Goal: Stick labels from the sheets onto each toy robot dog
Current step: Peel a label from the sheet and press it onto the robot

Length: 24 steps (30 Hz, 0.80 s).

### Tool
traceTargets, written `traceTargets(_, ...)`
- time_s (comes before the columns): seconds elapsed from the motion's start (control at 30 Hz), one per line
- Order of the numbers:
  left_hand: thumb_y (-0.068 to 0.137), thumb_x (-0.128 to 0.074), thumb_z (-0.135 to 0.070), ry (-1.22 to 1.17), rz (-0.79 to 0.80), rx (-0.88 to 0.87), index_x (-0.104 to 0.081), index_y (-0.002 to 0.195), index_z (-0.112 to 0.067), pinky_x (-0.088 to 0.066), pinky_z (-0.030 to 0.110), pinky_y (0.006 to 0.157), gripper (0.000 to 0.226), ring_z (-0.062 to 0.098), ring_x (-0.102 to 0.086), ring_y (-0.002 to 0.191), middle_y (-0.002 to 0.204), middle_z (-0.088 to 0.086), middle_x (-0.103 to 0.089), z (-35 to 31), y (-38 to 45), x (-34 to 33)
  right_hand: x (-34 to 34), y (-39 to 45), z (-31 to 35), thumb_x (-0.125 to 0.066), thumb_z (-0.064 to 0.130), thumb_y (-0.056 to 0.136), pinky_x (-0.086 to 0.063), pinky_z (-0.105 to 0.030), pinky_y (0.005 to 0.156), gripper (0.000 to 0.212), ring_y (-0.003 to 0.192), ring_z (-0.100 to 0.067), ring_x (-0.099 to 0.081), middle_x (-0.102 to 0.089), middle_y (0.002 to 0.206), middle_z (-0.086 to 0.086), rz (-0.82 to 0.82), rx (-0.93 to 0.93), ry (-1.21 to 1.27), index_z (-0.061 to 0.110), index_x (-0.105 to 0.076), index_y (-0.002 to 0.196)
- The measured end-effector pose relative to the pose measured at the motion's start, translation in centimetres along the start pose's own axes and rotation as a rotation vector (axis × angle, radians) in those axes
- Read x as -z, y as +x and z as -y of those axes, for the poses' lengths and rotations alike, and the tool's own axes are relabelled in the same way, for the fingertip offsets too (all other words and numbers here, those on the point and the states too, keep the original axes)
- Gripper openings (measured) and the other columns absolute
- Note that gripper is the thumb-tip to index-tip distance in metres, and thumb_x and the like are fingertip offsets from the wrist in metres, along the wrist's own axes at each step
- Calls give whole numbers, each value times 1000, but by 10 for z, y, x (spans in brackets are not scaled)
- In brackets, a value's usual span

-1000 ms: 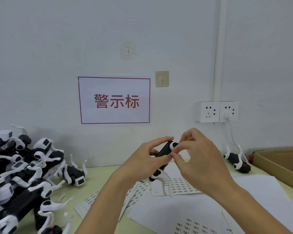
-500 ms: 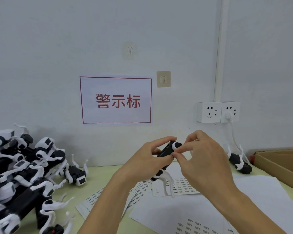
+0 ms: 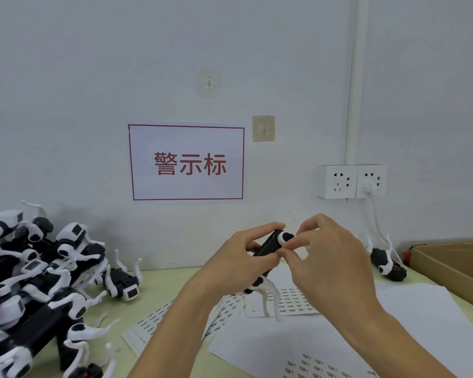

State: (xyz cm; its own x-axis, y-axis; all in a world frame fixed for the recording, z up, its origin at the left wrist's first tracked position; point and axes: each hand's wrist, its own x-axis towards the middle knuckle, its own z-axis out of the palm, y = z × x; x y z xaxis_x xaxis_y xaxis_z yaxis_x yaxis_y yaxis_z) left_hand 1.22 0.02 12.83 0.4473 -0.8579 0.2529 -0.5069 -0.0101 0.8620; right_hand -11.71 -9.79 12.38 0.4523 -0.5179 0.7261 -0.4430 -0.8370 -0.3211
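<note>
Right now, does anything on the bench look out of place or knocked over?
One toy robot dog lies alone on its back, legs up, by the cardboard box, far from the jumbled pile of dogs at the left. Another lies upturned beside that pile. The label sheets are loosely fanned, not spilled.

White wall sign [image 3: 186,162] with red border and red characters, above and left of the hands. Two adhesive wall hooks: clear one [image 3: 209,82] higher up, beige one [image 3: 263,128] right of the sign. Double wall socket [image 3: 351,181] above-right of the hands, white plug and cable in its right half. Vertical white conduit [image 3: 355,77] above it. Open cardboard box [image 3: 453,266] far right on the pale green counter [image 3: 159,290]; small red item beside it, possibly a cap.
</note>
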Motion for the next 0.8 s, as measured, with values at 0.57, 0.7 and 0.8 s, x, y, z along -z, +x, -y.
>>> traceTargets(0.57, 92, -66, -24, -7, 59, -55, -58, 119, -65, -59, 42, 75, 49, 16, -68, 71, 108, 3, -71, -6, -4, 4, 8, 15, -19, -86, 45, 69, -40, -18, 70, 51, 94, 3, -52, -53, 104, 20, 213, -149, 380, 45, -52, 108)
traceTargets(0.7, 92, -64, -22, -47, 81, -122, -59, 123, -59, -54, 33, 71, 49, 16, -70, 71, 107, 8, -69, -8, -5, 4, 14, 18, -23, -77, 34, 84, -43, -14, 74, 35, 97, 5, -63, -66, 107, 25, 417, -119, 621, 49, -64, 112)
traceTargets(0.8, 91, -68, -32, -55, 90, -158, -59, 124, -58, -58, 28, 74, 44, 19, -71, 73, 107, 7, -70, -7, -5, 6, 14, 20, -26, -78, 31, 84, -42, -15, 82, 30, 101, 15, -59, -69, 102, 33, 423, -78, 674, 49, -70, 106)
